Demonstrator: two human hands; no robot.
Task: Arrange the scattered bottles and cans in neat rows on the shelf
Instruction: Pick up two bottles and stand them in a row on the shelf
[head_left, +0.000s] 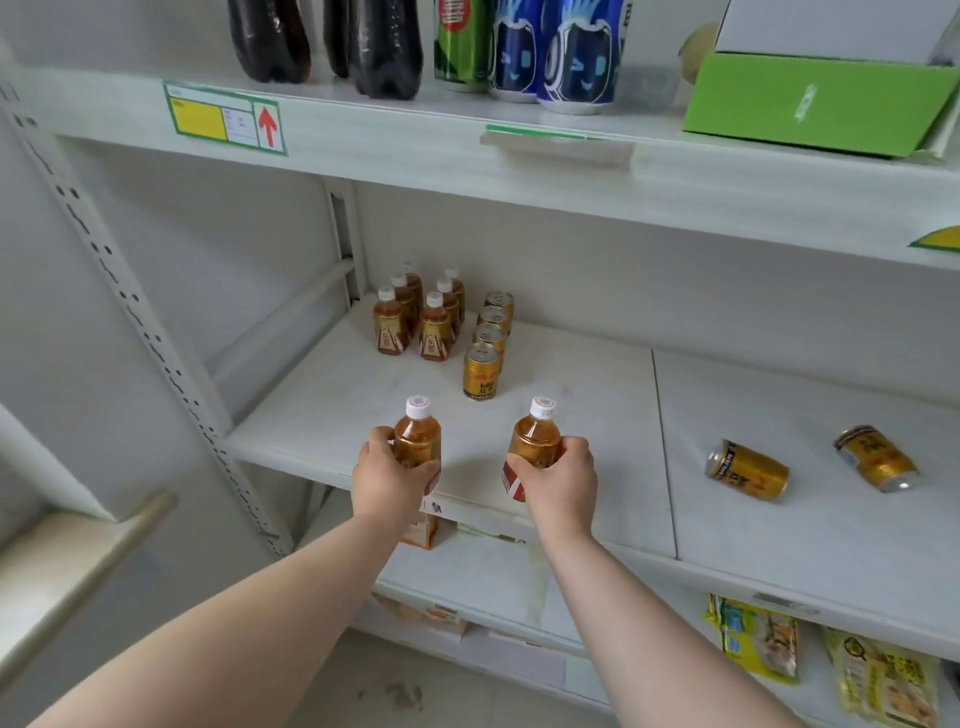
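Note:
My left hand (387, 475) grips an upright amber tea bottle (418, 434) with a white cap, at the front edge of the white middle shelf (571, 415). My right hand (563, 478) grips a second tea bottle (537, 439) of the same kind, beside the first. At the back left of the shelf, several tea bottles (421, 317) stand in two rows. Next to them, several gold cans (488, 343) stand upright in a single row. Two more gold cans lie on their sides on the right part of the shelf, one nearer (748, 470) and one further right (875, 457).
The upper shelf holds dark soda bottles (322, 41), tall green and blue cans (524, 47) and a green box (815, 104). A yellow price tag (226, 119) hangs on its edge. Yellow snack packets (821, 654) lie on the lower shelf. A perforated upright (135, 312) stands at left.

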